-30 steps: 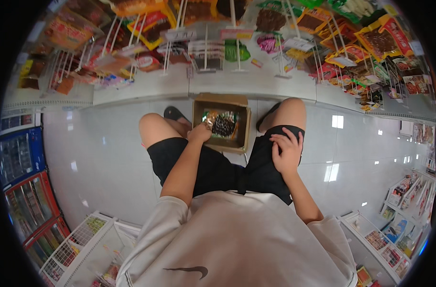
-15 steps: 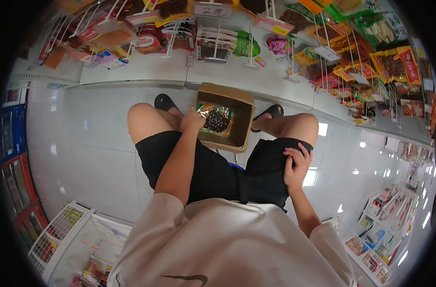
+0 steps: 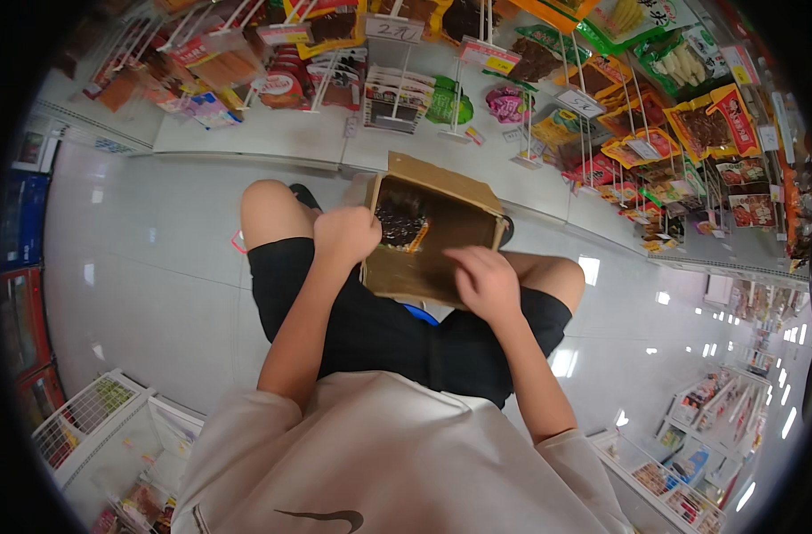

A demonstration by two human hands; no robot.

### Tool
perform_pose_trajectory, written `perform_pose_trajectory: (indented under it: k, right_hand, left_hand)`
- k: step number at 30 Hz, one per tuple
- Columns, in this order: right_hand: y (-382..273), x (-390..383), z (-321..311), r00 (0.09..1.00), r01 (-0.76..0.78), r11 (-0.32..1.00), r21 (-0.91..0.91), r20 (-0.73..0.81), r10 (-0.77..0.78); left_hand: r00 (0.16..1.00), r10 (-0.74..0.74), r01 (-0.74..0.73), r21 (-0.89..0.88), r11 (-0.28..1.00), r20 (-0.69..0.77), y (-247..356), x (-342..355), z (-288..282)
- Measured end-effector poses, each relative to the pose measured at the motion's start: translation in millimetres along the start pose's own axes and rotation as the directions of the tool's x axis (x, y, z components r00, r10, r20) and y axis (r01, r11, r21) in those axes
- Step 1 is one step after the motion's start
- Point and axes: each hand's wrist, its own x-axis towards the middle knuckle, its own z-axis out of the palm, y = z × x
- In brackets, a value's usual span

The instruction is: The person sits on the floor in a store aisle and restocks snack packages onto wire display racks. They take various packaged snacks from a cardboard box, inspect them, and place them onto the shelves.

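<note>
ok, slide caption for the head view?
Left hand at the left edge of an open cardboard box, right hand over its near-right part, dark packet inside.

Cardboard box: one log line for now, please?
left hand: at box's left edge | right hand: over box's near right part | cardboard box: open | packet: inside, left

Bagged snacks [image 3: 714,125] hang above a white shelf [image 3: 254,133] (price tags [image 3: 394,29] among them), a green packet [image 3: 448,101] near a purple packet [image 3: 510,104]. The tiled floor [image 3: 148,303] shines with reflections [image 3: 564,363]; a blue fridge [image 3: 25,218] and a red fridge [image 3: 23,320] stand at left.
</note>
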Motion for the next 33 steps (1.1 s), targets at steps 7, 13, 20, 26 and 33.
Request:
perform_pose_trajectory:
  k: [7, 13, 20, 26, 33]
  right_hand:
    - [41.6, 125.2, 135.8, 0.989, -0.046, 0.969, -0.241, 0.128, 0.078]
    - [101.2, 85.8, 146.1, 0.988, -0.076, 0.984, -0.163, 0.122, 0.097]
    - [115.1, 56.6, 127.3, 0.966, -0.153, 0.987, -0.056, 0.202, 0.161]
    - [110.0, 46.2, 128.2, 0.968, -0.138, 0.99, -0.021, 0.209, 0.139]
    - [107.5, 47.6, 131.2, 0.706, -0.158, 0.982, -0.107, 0.683, 0.188]
  left_hand:
    - [0.958, 0.064, -0.036, 0.103, 0.994, -0.28, 25.9, -88.9, -88.6]
    - [0.948, 0.113, -0.06, 0.181, 0.982, -0.299, 35.7, -144.8, -105.9]
    - [0.916, 0.272, -0.181, 0.302, 0.936, -0.294, 56.6, -129.9, -92.2]
    - [0.928, 0.311, -0.226, 0.356, 0.907, -0.203, 69.0, -107.5, -89.6]
    - [0.959, 0.266, -0.237, 0.237, 0.942, -0.097, 89.9, -67.2, -69.6]
